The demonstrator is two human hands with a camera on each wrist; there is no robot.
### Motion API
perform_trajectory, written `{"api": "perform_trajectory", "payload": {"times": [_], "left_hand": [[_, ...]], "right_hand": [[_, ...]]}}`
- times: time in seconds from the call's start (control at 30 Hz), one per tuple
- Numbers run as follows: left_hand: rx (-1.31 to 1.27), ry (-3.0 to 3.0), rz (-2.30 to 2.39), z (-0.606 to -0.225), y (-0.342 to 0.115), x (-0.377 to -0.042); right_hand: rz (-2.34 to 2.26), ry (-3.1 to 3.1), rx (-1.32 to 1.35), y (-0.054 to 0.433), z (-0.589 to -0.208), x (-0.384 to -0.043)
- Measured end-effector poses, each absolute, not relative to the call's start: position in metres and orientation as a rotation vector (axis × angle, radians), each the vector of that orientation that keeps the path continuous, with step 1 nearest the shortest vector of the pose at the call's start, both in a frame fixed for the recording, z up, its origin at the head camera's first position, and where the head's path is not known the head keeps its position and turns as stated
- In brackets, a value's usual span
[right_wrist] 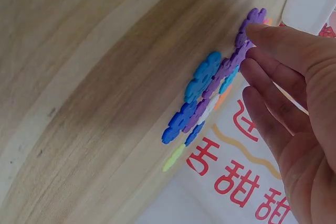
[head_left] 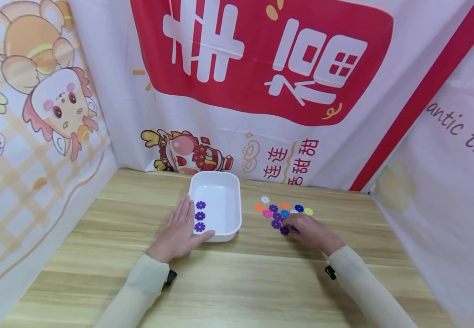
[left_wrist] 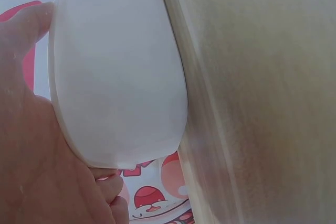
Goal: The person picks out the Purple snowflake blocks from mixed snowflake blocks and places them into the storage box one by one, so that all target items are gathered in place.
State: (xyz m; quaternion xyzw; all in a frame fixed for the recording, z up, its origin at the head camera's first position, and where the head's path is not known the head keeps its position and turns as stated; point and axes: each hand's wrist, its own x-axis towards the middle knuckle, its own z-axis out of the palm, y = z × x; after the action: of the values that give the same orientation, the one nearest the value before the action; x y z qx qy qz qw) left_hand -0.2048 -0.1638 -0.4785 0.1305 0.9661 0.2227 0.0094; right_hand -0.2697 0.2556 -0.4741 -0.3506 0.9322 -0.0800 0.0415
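My left hand (head_left: 176,233) rests against the white plastic box (head_left: 240,209), fingers extended along its left wall and thumb along the front rim. Inside the box, near its left side, lie three purple snowflake discs, one of them this purple disc (head_left: 200,216) in the middle of a row. My right hand (head_left: 311,231) reaches down over a cluster of small snowflake discs. Its thumb overlaps a purple snowflake disc (right_wrist: 242,31) in the right wrist view, while the other fingers are loosely bent and apart from the thumb. Part of the cluster is hidden beneath this hand.
Around the purple discs lie a white disc (head_left: 265,199), a pink disc (head_left: 267,213), an orange disc (head_left: 259,207), a dark blue disc (head_left: 299,208) and a yellow-green disc (head_left: 308,212). Printed cloth (head_left: 220,109) hangs behind the wooden table (head_left: 229,291) and along both sides.
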Motion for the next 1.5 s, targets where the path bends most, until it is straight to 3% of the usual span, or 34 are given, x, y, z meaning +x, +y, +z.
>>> {"api": "perform_trajectory", "payload": {"times": [1.03, 1.5], "left_hand": [[0.423, 3.001, 0.718, -0.477, -0.160, -0.205], [0.415, 3.025, 0.728, -0.479, -0.165, -0.206]], "right_hand": [[-0.231, 2.757, -1.052, 0.247, -0.468, -0.283], [-0.262, 2.612, -0.813, 0.220, -0.450, -0.306]]}}
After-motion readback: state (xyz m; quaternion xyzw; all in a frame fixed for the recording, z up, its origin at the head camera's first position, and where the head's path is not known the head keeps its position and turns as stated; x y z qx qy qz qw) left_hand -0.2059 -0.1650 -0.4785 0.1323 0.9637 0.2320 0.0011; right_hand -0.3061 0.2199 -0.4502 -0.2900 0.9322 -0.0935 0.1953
